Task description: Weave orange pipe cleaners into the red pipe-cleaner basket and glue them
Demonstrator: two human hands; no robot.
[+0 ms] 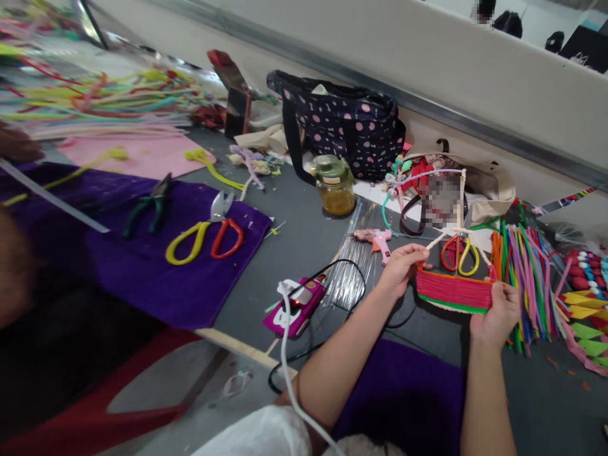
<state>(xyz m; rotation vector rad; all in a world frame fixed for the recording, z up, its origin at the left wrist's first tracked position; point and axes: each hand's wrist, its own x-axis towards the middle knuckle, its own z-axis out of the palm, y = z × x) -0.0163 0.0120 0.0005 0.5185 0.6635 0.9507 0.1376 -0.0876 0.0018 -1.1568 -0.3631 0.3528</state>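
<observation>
Between my two hands is a small craft piece [453, 292] wound in rows of pink pipe cleaner, with an orange top edge and a green band near the bottom. A cream pipe-cleaner frame [460, 209] rises from it to a point. My left hand [403, 271] pinches its left upper corner, where the cream strand meets the orange edge. My right hand [495, 311] grips the right end, thumb on the front. Behind the piece lie scissors [468, 256] with red and yellow handles. A pink glue gun [377, 240] rests left of my left hand.
Loose coloured pipe cleaners [527, 278] lie at right. A lidded jar [335, 187] and a dark patterned bag [346, 126] stand behind. Left are pliers [151, 206] and scissors [216, 231] on purple cloth [213, 285]. A white cable [286, 342] crosses near my left arm. Another person's hand [19, 144] is far left.
</observation>
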